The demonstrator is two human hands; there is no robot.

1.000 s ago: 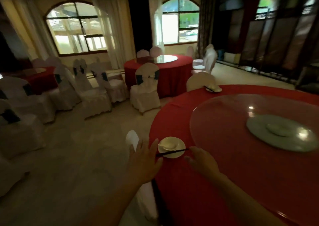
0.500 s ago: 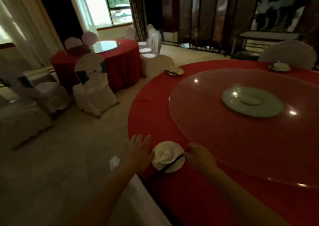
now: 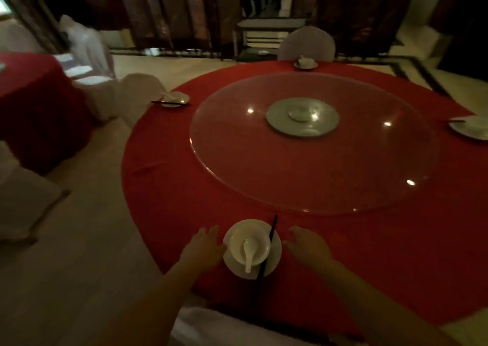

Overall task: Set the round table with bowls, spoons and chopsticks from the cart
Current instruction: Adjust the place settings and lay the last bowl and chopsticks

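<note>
Two spread hands flank a finished place setting at the near edge of the round bench.

The left hand (image 3: 204, 248) lies flat with fingers apart, touching the left rim of the plate (image 3: 274, 260); the right hand (image 3: 307, 244) is open just to the plate's right, holding nothing. On the plate sits a white bowl (image 3: 260, 242) with a spoon (image 3: 249, 253) in it, and dark chopsticks (image 3: 267, 249) lie across the plate's right side. Other settings sit at the left (image 3: 174, 99), far (image 3: 305, 63) and right (image 3: 472, 129) edges of the red cloth (image 3: 163, 166), around the glass turntable (image 3: 314, 166).
</note>
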